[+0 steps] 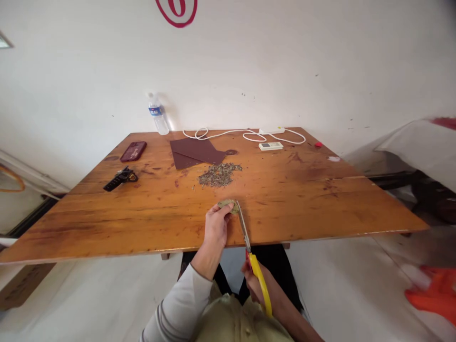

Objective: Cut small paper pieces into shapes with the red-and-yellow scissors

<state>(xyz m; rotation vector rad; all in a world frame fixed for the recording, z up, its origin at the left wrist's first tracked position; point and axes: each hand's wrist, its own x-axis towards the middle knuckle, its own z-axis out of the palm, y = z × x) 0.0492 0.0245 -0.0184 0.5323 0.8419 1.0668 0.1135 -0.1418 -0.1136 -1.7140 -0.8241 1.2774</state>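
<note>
My left hand [215,228] pinches a flat, dull green piece that looks like a dried leaf [223,203], just above the table near its front edge. In my right hand [253,280] is a pair of scissors [261,280] with yellow and red handles. Its long blades point away from me, and their tips are at the right edge of the leaf. Whether the blades touch the leaf is too small to tell. Beyond my hands lies a loose pile of greyish-brown shredded bits [219,175].
Dark red sheets [192,151] lie behind the pile on the wooden table [142,223]. To the left are a clear bottle [158,116], a dark red phone [134,151] and a black strapped object [121,179]. A white remote [270,146] and a power strip [271,130] with cable lie at the back.
</note>
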